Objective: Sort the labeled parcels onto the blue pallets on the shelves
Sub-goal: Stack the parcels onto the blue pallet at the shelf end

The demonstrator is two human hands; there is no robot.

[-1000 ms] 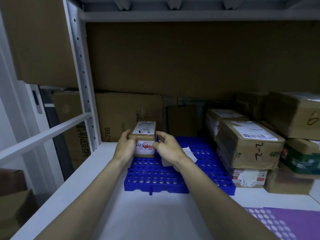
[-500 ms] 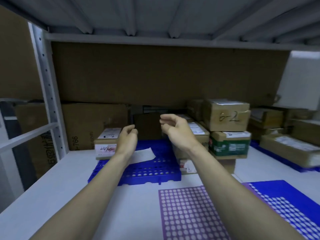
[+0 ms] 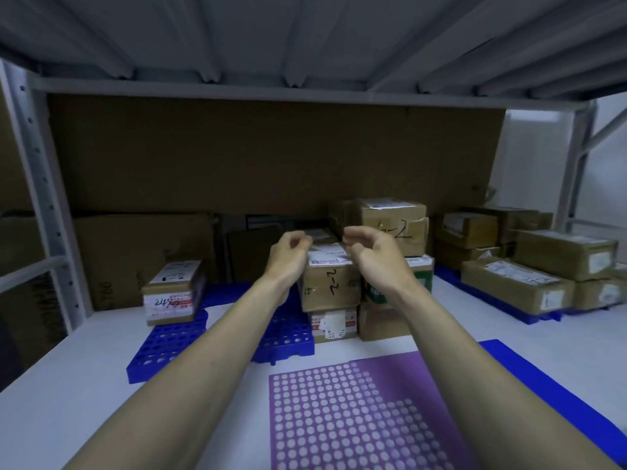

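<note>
The front of the blue pallet (image 3: pixel 163 347) at 8 o'clock is bare. A small box (image 3: pixel 173 293) blocks its back-left corner. Stacked boxes (image 3: pixel 330 286) block 12 o'clock. More boxes (image 3: pixel 529 266) fill 2 o'clock.

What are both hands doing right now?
Left hand: empty, fingers loosely curled, in front of the 2-2 box.
Right hand: empty, fingers loosely curled, beside the same box.

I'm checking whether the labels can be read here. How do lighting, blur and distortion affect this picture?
Head view: dim, bluish light. The wide lens bows the shelf post and the shelf above. The hands, left hand and right hand, are slightly soft. The handwriting on the brown parcel is readable; its printed label is too blurred.
</note>
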